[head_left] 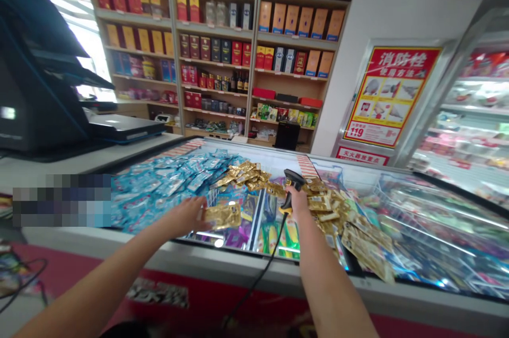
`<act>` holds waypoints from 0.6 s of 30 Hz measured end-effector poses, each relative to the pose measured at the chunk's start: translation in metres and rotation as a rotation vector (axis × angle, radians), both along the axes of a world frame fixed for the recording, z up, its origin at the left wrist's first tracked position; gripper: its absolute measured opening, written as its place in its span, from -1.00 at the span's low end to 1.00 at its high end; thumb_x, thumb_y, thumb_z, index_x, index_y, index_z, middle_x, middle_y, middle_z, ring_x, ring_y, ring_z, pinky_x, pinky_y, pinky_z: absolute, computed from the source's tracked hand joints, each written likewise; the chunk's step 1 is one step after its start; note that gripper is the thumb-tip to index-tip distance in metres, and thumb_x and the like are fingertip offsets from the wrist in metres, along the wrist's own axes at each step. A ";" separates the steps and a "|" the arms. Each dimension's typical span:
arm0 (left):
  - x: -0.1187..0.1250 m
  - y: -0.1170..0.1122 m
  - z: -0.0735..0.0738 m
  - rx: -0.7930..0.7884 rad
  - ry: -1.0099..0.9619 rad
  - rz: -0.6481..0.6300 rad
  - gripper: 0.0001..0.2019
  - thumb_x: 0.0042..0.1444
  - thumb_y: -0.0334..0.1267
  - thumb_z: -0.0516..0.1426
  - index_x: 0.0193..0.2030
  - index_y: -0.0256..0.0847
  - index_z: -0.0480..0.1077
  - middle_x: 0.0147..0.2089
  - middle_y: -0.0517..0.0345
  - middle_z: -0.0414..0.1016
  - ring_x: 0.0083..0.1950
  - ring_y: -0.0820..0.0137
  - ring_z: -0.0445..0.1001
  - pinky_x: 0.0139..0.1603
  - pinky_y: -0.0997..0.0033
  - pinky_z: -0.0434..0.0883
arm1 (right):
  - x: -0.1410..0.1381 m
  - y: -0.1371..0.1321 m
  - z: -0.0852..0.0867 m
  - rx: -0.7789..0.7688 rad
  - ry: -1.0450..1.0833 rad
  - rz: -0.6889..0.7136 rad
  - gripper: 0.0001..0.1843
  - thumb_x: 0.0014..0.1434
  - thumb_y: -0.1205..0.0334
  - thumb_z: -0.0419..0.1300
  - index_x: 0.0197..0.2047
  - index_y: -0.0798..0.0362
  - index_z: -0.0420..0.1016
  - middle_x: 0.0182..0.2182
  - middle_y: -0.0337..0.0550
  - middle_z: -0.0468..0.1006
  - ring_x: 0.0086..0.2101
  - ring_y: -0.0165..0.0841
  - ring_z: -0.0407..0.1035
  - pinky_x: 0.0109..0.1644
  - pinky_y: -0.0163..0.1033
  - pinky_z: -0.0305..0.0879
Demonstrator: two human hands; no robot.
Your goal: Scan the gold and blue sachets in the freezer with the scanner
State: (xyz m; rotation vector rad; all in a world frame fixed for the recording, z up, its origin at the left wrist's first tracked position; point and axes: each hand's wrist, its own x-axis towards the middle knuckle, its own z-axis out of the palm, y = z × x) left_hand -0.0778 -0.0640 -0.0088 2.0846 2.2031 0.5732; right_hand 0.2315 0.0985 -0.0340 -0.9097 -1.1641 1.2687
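Observation:
My left hand (193, 214) is closed on the near end of a shiny gold packet (223, 216), held over the glass top of the freezer. In my right hand (297, 201) is a black and yellow barcode scanner (293, 178), gripped by its handle with the head on top. Its black cord (267, 264) runs down toward me. Left of my hands spreads a big heap of blue packets (170, 181). A pile of gold packets (247, 174) lies beyond my hands, and more gold packets (334, 211) are scattered right of the scanner.
The chest freezer (338, 166) has a sliding glass lid, with colourful packs beneath. A dark checkout terminal (35, 73) stands on the left counter. Shelves (214, 30) of boxes and bottles line the back wall. A red poster (392, 94) and a lit display fridge (473, 115) are at right.

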 end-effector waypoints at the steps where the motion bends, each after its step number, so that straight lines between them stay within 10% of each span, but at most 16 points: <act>1: 0.005 -0.001 -0.006 0.026 -0.043 0.024 -0.57 -0.24 -0.02 0.25 -0.19 -0.13 0.39 -0.28 0.04 0.48 -0.18 0.15 0.44 -0.27 0.37 0.27 | -0.001 -0.003 0.001 0.030 -0.002 -0.052 -0.82 -0.14 0.10 0.20 -0.47 0.01 0.38 -0.74 -0.38 0.25 -0.66 -0.40 0.17 -0.61 -0.30 0.07; 10: 0.025 0.001 -0.031 0.232 -0.353 0.095 -0.51 0.03 -0.19 0.11 0.14 -0.12 0.17 -0.17 0.03 0.50 -0.14 0.19 0.49 -0.20 0.37 0.31 | -0.015 -0.034 0.021 0.049 0.028 -0.222 -0.70 -0.23 0.10 0.26 -0.39 0.05 0.41 -0.61 -0.29 0.45 -0.54 -0.33 0.35 -0.52 -0.30 0.18; 18: 0.018 0.008 -0.035 0.281 -0.940 -0.049 -0.40 -0.12 -0.37 0.09 0.16 -0.16 0.21 -0.12 0.06 0.49 -0.27 0.32 0.51 -0.27 0.38 0.42 | -0.031 -0.115 0.017 -0.197 -0.035 0.360 -0.69 -0.18 0.12 0.30 -0.37 0.12 0.39 -0.63 -0.23 0.47 -0.69 -0.44 0.28 -0.62 -0.35 0.20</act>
